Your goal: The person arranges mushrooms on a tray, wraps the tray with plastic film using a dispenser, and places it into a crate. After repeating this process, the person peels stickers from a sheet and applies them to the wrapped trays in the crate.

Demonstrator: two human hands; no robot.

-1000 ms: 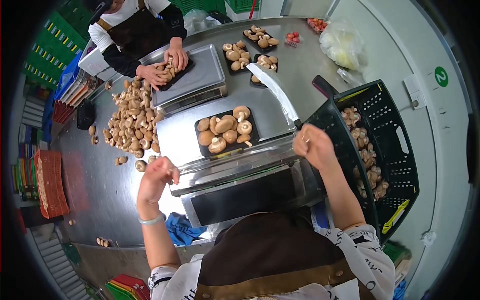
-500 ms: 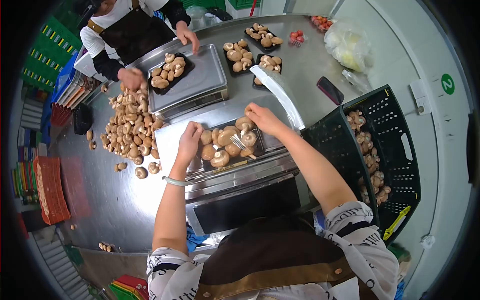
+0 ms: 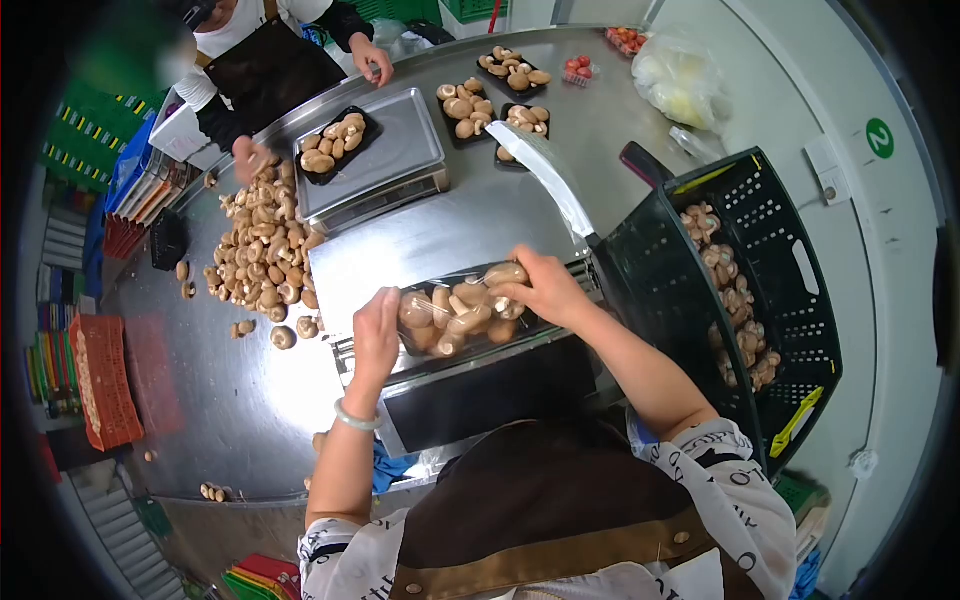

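Observation:
A black tray of brown mushrooms (image 3: 462, 318) sits in front of me, shiny clear film stretched over its top. At its left end is my left hand (image 3: 376, 332), fingers pressed together against the tray and film. My right hand (image 3: 550, 290) grips the opposite end, thumb near a mushroom and fingers round the far corner. Beneath lies a metal wrapping stand (image 3: 365, 262) with a dark front panel (image 3: 490, 395). The tray's underside is hidden.
Loose mushrooms (image 3: 262, 240) are heaped at left. Across the table a co-worker's hand (image 3: 250, 158) is near a filled tray (image 3: 335, 145) on a scale (image 3: 425, 150). More filled trays (image 3: 465, 110) lie beyond. A dark green crate (image 3: 815, 310) stands at right, beside a curved white strip (image 3: 545, 170).
Both my hands have come nearer my body with the mushroom tray. Film now lies over the mushrooms. The co-worker's hands have shifted slightly.

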